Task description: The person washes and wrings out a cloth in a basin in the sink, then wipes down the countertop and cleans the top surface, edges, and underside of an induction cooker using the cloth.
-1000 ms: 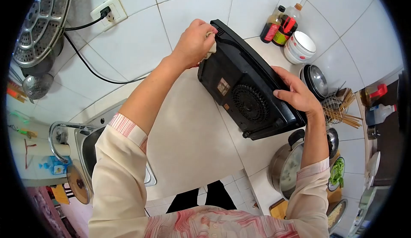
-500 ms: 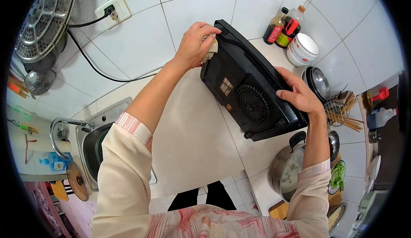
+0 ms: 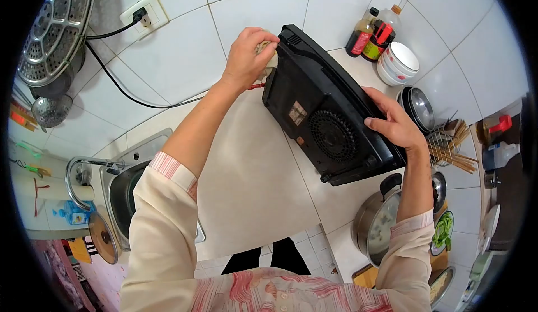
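A black induction cooker (image 3: 291, 85) is tilted up on the counter (image 3: 249, 188), its underside with the round fan vent (image 3: 332, 135) facing me. My right hand (image 3: 395, 122) grips its right-hand edge, thumb on the underside and fingers behind. At the upper left end, my left hand (image 3: 247, 56) is closed round a pale folded cloth (image 3: 270, 66), held against or close to the cooker's edge. A red-wrapped bit of cord (image 3: 256, 86) shows below the cloth.
A steel pot (image 3: 367, 222) with whitish contents stands at the right. Sauce bottles (image 3: 360, 33), stacked bowls (image 3: 398, 63) and a chopstick basket (image 3: 445, 144) line the back right. At left are a sink (image 3: 120, 191), a wall socket (image 3: 147, 17) and a black cable (image 3: 126, 90).
My left hand with the cloth has shifted slightly left along the cooker's upper end. The cooker and my right hand have barely moved.
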The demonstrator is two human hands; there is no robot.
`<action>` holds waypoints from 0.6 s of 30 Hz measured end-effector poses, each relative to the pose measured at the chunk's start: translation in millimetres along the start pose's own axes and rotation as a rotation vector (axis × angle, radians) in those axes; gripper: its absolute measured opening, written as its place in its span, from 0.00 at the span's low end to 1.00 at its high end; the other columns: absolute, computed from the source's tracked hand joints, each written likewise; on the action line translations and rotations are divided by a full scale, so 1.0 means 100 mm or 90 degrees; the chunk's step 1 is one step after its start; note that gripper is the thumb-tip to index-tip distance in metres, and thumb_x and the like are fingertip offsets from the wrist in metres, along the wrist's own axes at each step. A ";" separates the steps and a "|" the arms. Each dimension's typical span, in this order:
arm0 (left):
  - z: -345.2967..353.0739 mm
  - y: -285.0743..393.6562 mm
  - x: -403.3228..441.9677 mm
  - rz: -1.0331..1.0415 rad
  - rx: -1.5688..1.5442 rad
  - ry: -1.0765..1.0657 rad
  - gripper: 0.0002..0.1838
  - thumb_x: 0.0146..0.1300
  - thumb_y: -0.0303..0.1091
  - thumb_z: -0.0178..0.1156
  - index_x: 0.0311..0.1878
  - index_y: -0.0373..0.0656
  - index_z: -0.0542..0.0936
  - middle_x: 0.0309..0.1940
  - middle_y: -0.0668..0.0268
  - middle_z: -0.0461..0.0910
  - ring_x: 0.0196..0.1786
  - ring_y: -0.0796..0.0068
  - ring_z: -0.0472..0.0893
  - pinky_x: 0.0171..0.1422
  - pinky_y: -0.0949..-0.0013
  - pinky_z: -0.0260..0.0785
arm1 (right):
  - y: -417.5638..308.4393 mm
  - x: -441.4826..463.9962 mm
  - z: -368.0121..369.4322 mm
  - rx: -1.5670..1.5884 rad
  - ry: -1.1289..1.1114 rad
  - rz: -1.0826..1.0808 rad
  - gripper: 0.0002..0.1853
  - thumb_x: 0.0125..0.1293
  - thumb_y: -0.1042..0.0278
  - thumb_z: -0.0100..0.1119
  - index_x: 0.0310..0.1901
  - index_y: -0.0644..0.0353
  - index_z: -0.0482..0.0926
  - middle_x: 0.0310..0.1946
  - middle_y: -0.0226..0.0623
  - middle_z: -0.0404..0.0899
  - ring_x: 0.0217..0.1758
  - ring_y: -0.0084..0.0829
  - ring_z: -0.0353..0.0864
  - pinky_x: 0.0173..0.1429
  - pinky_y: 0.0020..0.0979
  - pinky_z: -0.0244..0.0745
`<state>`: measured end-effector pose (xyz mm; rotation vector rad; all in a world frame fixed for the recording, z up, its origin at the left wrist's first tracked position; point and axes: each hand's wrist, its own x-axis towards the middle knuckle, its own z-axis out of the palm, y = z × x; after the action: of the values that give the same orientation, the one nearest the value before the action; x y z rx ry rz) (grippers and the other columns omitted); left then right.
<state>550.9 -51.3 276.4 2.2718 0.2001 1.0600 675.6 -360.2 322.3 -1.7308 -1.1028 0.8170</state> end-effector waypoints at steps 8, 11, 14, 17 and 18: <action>0.14 0.09 0.05 -0.138 0.038 -0.040 0.09 0.56 0.40 0.64 0.36 0.46 0.82 0.47 0.59 0.75 0.51 0.59 0.75 0.54 0.62 0.69 | -0.04 -0.02 0.03 0.040 0.010 0.015 0.33 0.55 0.83 0.54 0.65 0.68 0.62 0.59 0.40 0.70 0.62 0.28 0.67 0.67 0.27 0.59; 0.18 0.07 0.06 -0.111 0.049 -0.029 0.09 0.56 0.40 0.64 0.36 0.46 0.82 0.46 0.59 0.75 0.50 0.59 0.75 0.53 0.62 0.69 | -0.04 -0.01 0.01 0.018 -0.008 -0.003 0.32 0.55 0.84 0.54 0.64 0.67 0.63 0.58 0.39 0.70 0.62 0.28 0.68 0.67 0.27 0.60; 0.22 0.07 0.07 -0.104 0.060 -0.014 0.09 0.56 0.40 0.64 0.35 0.46 0.81 0.45 0.59 0.75 0.49 0.59 0.75 0.53 0.62 0.69 | -0.06 -0.01 0.01 0.018 -0.004 0.010 0.31 0.55 0.84 0.53 0.64 0.68 0.63 0.58 0.39 0.70 0.61 0.28 0.68 0.67 0.27 0.60; 0.24 0.10 0.07 -0.107 0.078 -0.004 0.08 0.57 0.39 0.63 0.34 0.46 0.81 0.45 0.60 0.75 0.49 0.59 0.76 0.51 0.61 0.69 | -0.04 -0.01 0.00 0.012 -0.008 0.018 0.32 0.55 0.83 0.53 0.64 0.67 0.63 0.58 0.39 0.70 0.61 0.28 0.68 0.67 0.27 0.60; 0.24 0.12 0.07 -0.107 0.077 -0.005 0.08 0.57 0.39 0.63 0.34 0.46 0.81 0.45 0.60 0.75 0.49 0.59 0.76 0.51 0.61 0.69 | -0.01 -0.01 0.01 0.016 0.008 0.007 0.32 0.55 0.83 0.54 0.64 0.67 0.63 0.58 0.39 0.70 0.61 0.28 0.68 0.67 0.27 0.60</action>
<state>571.9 -69.1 276.4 2.3184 0.4544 0.9737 674.2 -360.7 322.9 -1.7201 -1.0712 0.8230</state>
